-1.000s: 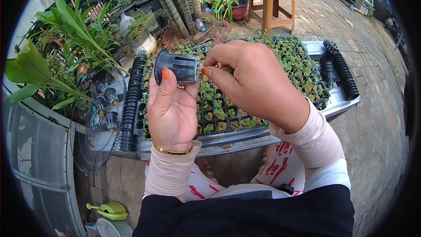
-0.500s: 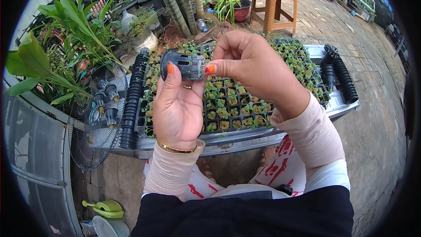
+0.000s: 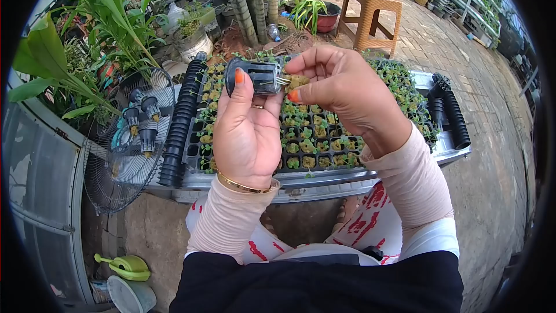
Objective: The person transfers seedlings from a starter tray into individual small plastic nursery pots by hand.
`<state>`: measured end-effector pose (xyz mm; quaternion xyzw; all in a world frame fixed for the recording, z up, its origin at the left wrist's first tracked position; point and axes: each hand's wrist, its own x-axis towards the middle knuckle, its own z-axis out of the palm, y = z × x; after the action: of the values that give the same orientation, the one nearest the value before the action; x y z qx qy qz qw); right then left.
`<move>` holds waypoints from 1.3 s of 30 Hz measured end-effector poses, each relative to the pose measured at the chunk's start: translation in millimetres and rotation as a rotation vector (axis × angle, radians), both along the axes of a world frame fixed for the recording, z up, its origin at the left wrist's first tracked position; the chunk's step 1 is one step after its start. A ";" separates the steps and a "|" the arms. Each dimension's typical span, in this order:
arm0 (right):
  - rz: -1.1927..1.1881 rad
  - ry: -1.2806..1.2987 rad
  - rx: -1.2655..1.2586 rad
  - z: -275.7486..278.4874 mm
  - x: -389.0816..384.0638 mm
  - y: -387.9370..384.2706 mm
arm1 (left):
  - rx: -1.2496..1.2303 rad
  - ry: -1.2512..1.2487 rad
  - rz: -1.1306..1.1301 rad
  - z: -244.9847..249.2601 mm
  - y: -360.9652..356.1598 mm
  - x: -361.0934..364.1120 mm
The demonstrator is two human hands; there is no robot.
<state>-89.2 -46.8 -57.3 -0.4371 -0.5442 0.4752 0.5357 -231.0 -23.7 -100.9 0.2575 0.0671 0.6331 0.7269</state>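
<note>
A black slotted net pot [image 3: 262, 77] lies on its side in my left hand [image 3: 248, 133], thumb on its near side and fingers behind it. My right hand [image 3: 346, 90] pinches a small yellowish-brown plug [image 3: 297, 83] at the pot's narrow end. Thin pale strands run between the plug and the pot. Beneath both hands is a black seedling tray [image 3: 313, 150] with many cells of brownish plugs and small green sprouts.
Several net pots [image 3: 148, 139] rest on a wire fan guard [image 3: 107, 165] at the left. Black stacks of pots [image 3: 180, 133] flank the tray. Beyond stand a brown stool [image 3: 370, 18] and potted plants. A green watering can [image 3: 130, 266] is on the ground.
The plug now shows between my right fingers, outside the pot's narrow end; before, it was not visible. My right hand has shifted slightly right, and the camera view has moved a little.
</note>
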 end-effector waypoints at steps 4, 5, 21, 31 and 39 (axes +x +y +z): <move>-0.054 -0.157 0.102 1.7 -3.6 -1.1 | -0.002 -0.024 -0.001 4.3 -2.8 -2.2; -0.069 -0.233 0.138 2.0 -4.1 -1.1 | -0.002 -0.028 0.002 3.8 -2.7 -2.3; -0.231 -0.277 0.449 -6.0 -14.8 -0.1 | -0.022 -0.074 -0.049 -2.1 -0.6 0.5; -0.263 -0.536 0.615 1.5 -10.1 -8.0 | 0.008 -0.079 -0.147 2.2 -1.7 -4.0; -0.318 -0.409 0.533 -1.4 -11.2 -8.9 | 0.008 -0.062 -0.137 2.7 -2.1 -1.6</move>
<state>-100.4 -55.7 -58.7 -0.4472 -0.6699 0.1307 0.5781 -232.6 -25.7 -98.2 0.2448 0.0243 0.5896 0.7693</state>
